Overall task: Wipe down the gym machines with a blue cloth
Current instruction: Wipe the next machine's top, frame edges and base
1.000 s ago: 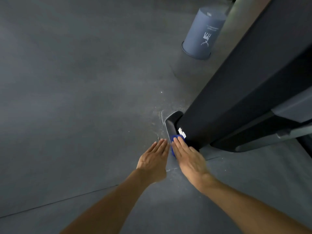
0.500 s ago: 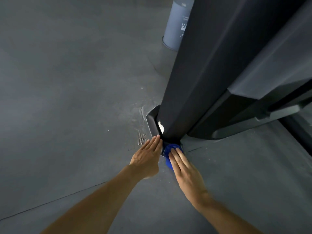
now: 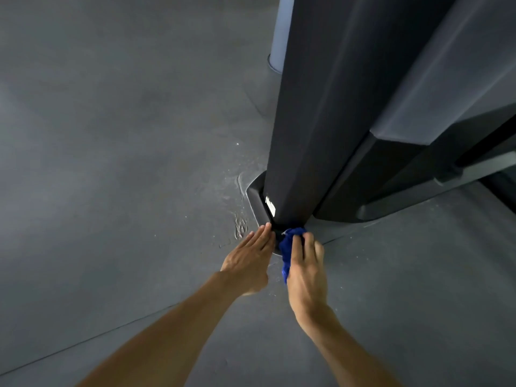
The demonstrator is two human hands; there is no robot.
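- Cloth [image 3: 287, 244]: blue, bunched, under the right hand [image 3: 305, 270]; it lies at the foot of the machine [image 3: 329, 113], against the base rim [image 3: 255, 203]. A strip of it shows along the hand's thumb side, and a wad sticks out ahead of the fingertips.
- Right hand: palm down on the cloth, fingers [image 3: 296, 248] bent over the wad and pressing it toward the base. Whether the thumb closes under the cloth cannot be told; it is hidden.
- Left hand [image 3: 248, 262]: just left of the grip, flat, fingers straight and together, holding nothing. Its fingertips touch the base rim; the palm is low over the floor [image 3: 111, 163]. A narrow gap lies between the two hands.
- Machine: dark upright column rising straight beyond the grip, filling the upper right. A small white label [image 3: 270, 204] sits low on its face, just beyond and left of the cloth.
- Grey panel [image 3: 446, 88]: on the machine's right side, well above and right of the grip.
- Base rim: dark, curved, wrapping the column's foot, beyond the left fingertips.
- Floor: grey, with scuffed marks [image 3: 240, 229] just left of the left fingertips; a seam line runs beneath both forearms.
- Bin [image 3: 277, 37]: pale blue-grey, well beyond the grip, mostly hidden behind the column.
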